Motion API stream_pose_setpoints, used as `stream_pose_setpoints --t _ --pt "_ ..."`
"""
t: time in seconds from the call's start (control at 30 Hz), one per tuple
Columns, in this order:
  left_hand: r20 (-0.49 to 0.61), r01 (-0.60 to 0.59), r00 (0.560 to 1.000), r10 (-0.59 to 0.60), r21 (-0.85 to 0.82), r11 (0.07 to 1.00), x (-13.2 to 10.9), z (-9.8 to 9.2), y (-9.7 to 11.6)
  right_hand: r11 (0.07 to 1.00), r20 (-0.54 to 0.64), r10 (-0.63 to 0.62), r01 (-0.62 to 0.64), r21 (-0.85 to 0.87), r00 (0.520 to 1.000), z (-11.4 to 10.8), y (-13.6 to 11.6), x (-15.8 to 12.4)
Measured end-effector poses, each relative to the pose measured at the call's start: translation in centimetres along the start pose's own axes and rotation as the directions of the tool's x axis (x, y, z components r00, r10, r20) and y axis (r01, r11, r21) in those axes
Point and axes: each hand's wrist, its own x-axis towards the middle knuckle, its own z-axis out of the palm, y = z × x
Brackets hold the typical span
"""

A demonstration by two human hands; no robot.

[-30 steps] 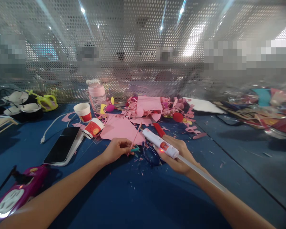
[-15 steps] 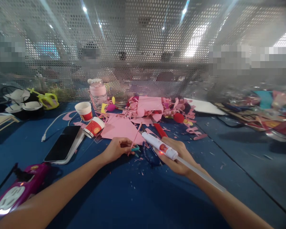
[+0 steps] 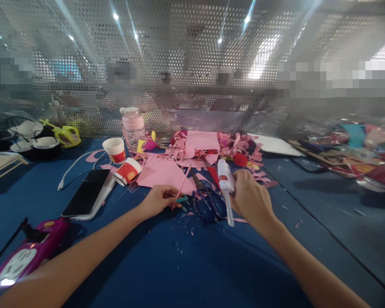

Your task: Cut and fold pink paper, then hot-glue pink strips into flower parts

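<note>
Between its fingertips my left hand (image 3: 160, 200) pinches a thin pink stick (image 3: 182, 182) and a small teal piece (image 3: 182, 199) whose kind I cannot make out. My right hand (image 3: 252, 199) is wrapped round a white glue gun (image 3: 224, 174); a clear glue stick (image 3: 229, 209) juts out of its rear end. The gun's nozzle points away, toward the paper heap. Dark blue-handled scissors (image 3: 208, 203) lie on the table between the two hands. A sheet of pink paper (image 3: 160, 171) lies just beyond my left hand.
Pink paper scraps (image 3: 202, 143) are heaped by the perforated metal screen (image 3: 186, 98). To the left are an upright paper cup (image 3: 114, 149), a tipped paper cup (image 3: 128, 172), a bottle (image 3: 133, 124), a black phone (image 3: 87, 192) and a purple power strip (image 3: 35, 252). Plastic-wrapped materials (image 3: 372, 149) lie right.
My right hand has moved right and swung the glue gun from slanting leftward to pointing forward, uncovering more of the scissors. My left hand has stayed almost still.
</note>
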Motion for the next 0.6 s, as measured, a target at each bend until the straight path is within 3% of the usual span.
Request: stream_pose_setpoints --t 0.1,0.23,0.4,0.5,0.6 --pt "-0.001 -0.006 1.000 0.006 0.026 1.000 0.0 0.0 -0.1 0.996 0.118 0.063 -0.055 -0.065 0.991 0.9 0.2 0.0" --pt "0.000 -0.012 1.000 0.012 0.061 0.998 -0.1 0.0 0.0 0.998 0.243 -0.041 0.028 0.056 0.969 1.9 -0.4 -0.8" --pt "0.027 -0.017 1.000 0.015 0.066 0.998 -0.1 0.0 0.1 0.979 0.155 -0.155 0.130 0.158 0.976 1.9 -1.1 -1.4" --pt "0.036 -0.024 0.999 0.022 0.047 0.999 0.0 -0.1 -0.1 0.907 0.121 -0.293 0.236 0.349 0.948 1.3 -1.0 -1.1" --pt "0.038 -0.038 0.999 0.036 0.039 0.999 0.1 -0.1 -0.3 0.857 -0.034 -0.296 0.282 0.431 0.954 0.8 -1.2 -0.9"
